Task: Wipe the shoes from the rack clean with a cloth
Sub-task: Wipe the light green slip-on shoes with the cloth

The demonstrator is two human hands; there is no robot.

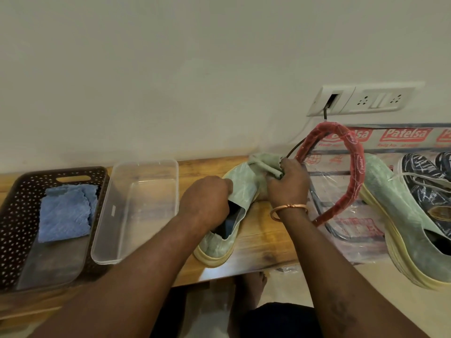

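At the frame's centre, a green shoe point(244, 193) is laid on the wooden surface point(263, 240). Its upper is gripped near the opening by the left hand point(207, 203), fingers curled. A bunched cloth point(263, 164) is clutched in the right hand point(288, 186), against the toe.

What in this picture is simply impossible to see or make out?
Head view only:
1. Toe of the held green shoe: covered by the right hand and its green cloth.
2. Fingertips of the left hand: hidden behind its own back as it grips the shoe.
3. Dark patterned shoe: cut off by the right edge.
4. Brown basket: cut off by the left edge.
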